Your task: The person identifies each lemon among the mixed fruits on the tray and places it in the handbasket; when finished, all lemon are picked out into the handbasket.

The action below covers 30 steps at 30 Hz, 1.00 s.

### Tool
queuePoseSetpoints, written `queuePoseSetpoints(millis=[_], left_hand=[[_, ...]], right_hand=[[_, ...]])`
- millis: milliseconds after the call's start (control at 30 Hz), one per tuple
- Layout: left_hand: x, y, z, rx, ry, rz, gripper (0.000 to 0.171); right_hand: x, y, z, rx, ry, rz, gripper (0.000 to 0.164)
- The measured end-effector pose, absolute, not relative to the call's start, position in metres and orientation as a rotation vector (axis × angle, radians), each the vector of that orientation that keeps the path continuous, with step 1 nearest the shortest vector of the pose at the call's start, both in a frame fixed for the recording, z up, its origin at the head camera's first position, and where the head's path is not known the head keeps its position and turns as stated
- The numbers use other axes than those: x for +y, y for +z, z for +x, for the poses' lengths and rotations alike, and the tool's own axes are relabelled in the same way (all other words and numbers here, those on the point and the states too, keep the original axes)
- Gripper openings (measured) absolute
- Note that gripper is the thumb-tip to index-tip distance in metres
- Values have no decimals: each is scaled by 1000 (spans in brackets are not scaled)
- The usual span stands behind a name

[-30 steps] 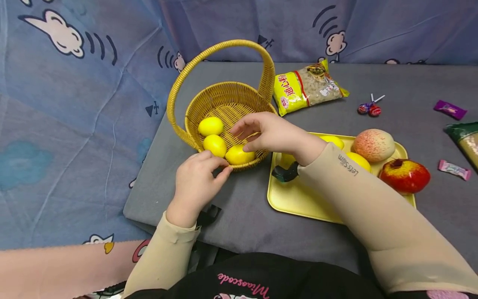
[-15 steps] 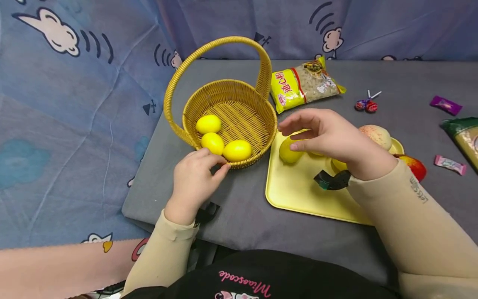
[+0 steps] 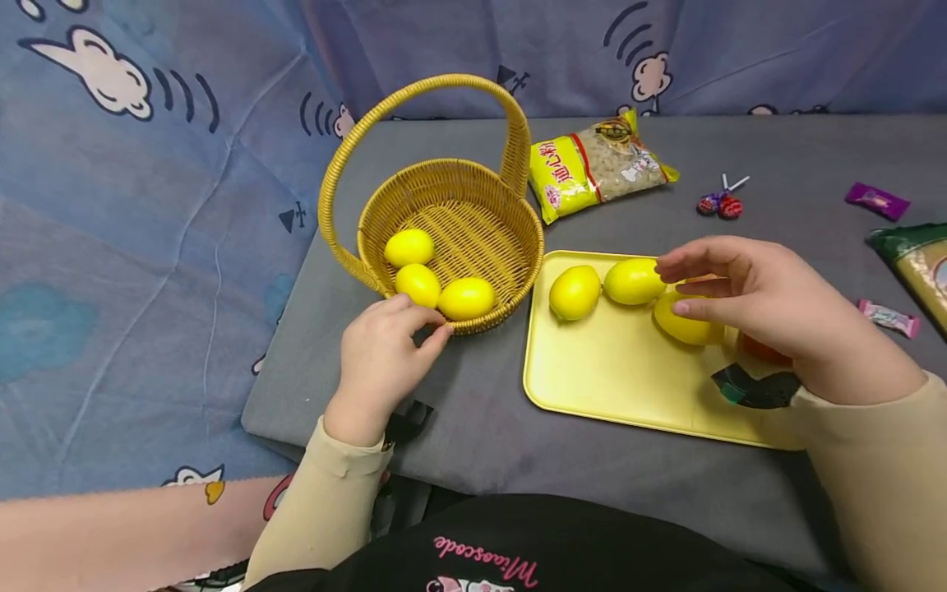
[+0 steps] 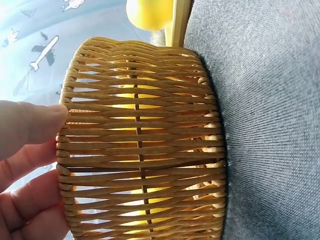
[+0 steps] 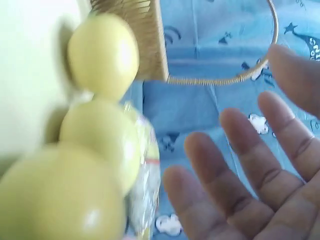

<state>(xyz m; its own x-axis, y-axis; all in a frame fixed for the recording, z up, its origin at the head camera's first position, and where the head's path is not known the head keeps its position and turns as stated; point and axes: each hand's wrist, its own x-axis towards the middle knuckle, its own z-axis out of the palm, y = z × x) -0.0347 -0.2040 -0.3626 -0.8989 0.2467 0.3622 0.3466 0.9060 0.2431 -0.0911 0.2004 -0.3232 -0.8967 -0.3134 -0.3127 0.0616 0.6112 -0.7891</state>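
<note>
My left hand point(image 3: 388, 353) pinches the near rim of a yellow wicker basket point(image 3: 510, 263); the left wrist view shows its thumb and fingers at the woven edge point(image 4: 62, 142). Three lemons lie in the basket, among them a front-right lemon point(image 3: 467, 298). Relaxed and holding nothing, my right hand point(image 3: 784, 308) hovers above the right part of a yellow tray point(image 3: 607, 370). Its fingertips overlap a lemon point(image 3: 682, 322) in the head view, with two more lemons point(image 3: 634, 281) to the left. A red apple point(image 3: 762, 352) is mostly hidden under this hand.
Behind the tray lies a pasta bag point(image 3: 599, 167), with two lollipops point(image 3: 721, 203) to its right. Farther right are a purple candy point(image 3: 877, 201), a pink candy point(image 3: 889, 317) and a green-edged bag point(image 3: 917, 263). A patterned cloth point(image 3: 444, 49) hangs behind the table.
My right hand has moved right, from over the basket to above the lemons on the tray, uncovering the lemon in the basket's front right. The left hand has kept its hold on the rim.
</note>
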Motion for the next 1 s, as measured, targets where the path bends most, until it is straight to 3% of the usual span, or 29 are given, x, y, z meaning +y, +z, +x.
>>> queuePoseSetpoints(millis=[433, 1000], left_hand=[[-204, -363, -34, -2738, -424, -437, 13], [-204, -365, -35, -2738, -424, -437, 15]], right_hand=[[223, -345, -77, 2618, -1000, -221, 52], [200, -357, -74, 2740, -832, -414, 50]])
